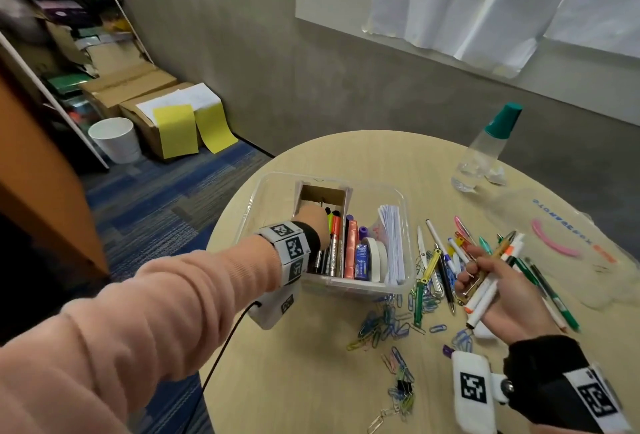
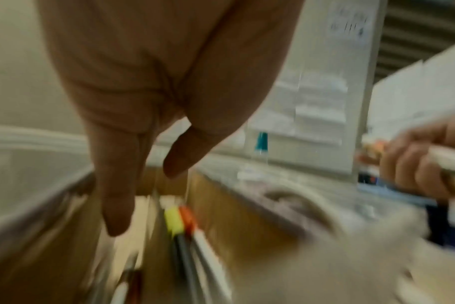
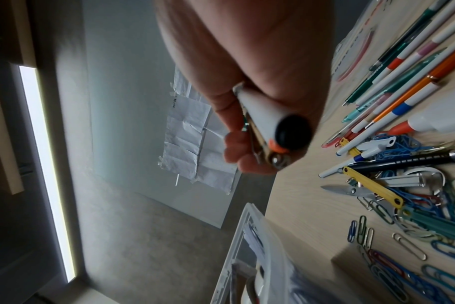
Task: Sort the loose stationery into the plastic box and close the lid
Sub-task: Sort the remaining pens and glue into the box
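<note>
round pale wood table [image 1: 311, 381] in an office corner, grey wall, blue carpet, cardboard boxes by a shelf. clear plastic box [image 1: 398, 290] at the table's left part, lid off, with markers inside lying lengthwise, caps away from the person. left hand [image 2: 133, 115] above the box, fingers straight and loose, holding nothing. right hand [image 1: 491, 291] clenched around a bundle of pens [image 1: 485, 290], long axis slanting from near-left to far-right. many loose pens and paper clips [image 1: 384, 324] just right of the box, too many to count; one water bottle [image 1: 485, 153] at the far edge.
</note>
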Demonstrator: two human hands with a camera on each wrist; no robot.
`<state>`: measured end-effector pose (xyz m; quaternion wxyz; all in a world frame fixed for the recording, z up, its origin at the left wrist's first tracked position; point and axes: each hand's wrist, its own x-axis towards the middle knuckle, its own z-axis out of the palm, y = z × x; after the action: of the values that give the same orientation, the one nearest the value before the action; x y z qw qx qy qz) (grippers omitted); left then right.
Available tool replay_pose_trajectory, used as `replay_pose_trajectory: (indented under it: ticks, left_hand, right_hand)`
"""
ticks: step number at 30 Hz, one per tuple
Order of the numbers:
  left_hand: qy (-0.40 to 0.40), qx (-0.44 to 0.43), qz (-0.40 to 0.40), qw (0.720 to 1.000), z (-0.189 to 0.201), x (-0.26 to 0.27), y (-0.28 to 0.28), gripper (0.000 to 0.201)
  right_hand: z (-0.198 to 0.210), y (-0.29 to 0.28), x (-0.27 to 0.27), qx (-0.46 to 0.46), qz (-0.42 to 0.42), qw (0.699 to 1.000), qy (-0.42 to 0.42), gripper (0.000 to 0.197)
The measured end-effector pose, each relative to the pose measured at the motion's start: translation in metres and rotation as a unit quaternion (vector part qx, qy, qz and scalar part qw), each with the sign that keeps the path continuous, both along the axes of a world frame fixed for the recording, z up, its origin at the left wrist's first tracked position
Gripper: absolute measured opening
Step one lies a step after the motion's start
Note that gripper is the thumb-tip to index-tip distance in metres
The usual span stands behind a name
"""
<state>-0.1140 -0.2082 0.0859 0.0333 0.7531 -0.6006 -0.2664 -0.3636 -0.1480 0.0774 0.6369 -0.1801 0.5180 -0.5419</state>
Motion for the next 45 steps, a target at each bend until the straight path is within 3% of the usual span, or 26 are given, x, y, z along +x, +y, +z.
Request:
replay_pose_trajectory:
  ticks: [3,6,9,13,16,19,23,26,30,34,37,42,45]
  left_hand:
    - [0.041,-0.074,0.011,0.996,0.009,0.020,-0.006,0.028]
    - [0.039,-0.139,0.042,0.989,0.015,0.047,-0.003,0.038]
    - [-0.057,-0.080,0.091,0.991,0.010,0.065,0.006,0.051]
    - [0.014,0.038,0.105,0.994,-0.008,0.071,0.015,0.073]
    - [0.017,0.014,0.105,0.994,-0.020,0.069,0.020,0.080]
    - [-0.031,-0.041,0.092,0.994,-0.032,0.067,0.025,0.081]
    - [-0.098,-0.105,0.083,0.986,-0.046,0.066,0.030,0.082]
    - [-0.106,-0.125,0.087,0.983,-0.050,0.064,0.030,0.081]
    - [-0.102,-0.137,0.089,0.981,-0.051,0.064,0.031,0.081]
    - [-0.102,-0.138,0.084,0.981,-0.050,0.064,0.033,0.078]
    - [-0.101,-0.139,0.085,0.981,-0.049,0.063,0.034,0.079]
    - [-0.104,-0.148,0.081,0.980,-0.049,0.065,0.034,0.078]
    - [-0.115,-0.137,0.078,0.981,-0.047,0.064,0.032,0.076]
  right_hand:
    - [0.002,-0.004,0.004,0.007,0.036,0.999,0.008,0.017]
    - [0.006,-0.010,0.015,0.020,0.085,0.996,0.018,0.017]
    - [0.013,-0.021,0.035,0.027,0.132,0.991,0.025,0.019]
    - [0.023,-0.038,0.065,0.021,0.203,0.979,0.023,0.032]
    - [0.030,-0.049,0.087,0.024,0.249,0.968,0.016,0.029]
    - [0.031,-0.057,0.111,0.038,0.287,0.957,0.022,0.031]
    - [0.029,-0.061,0.148,0.074,0.338,0.936,0.068,0.041]
    - [0.024,-0.064,0.177,0.110,0.351,0.926,0.088,0.041]
    - [0.014,-0.071,0.201,0.124,0.349,0.911,0.181,0.047]
    - [0.009,-0.073,0.204,0.112,0.380,0.898,0.192,0.055]
    - [0.012,-0.074,0.196,0.099,0.373,0.910,0.153,0.056]
    - [0.030,-0.077,0.148,0.017,0.361,0.921,0.148,0.041]
    - [0.034,-0.074,0.104,-0.013,0.311,0.940,0.140,0.028]
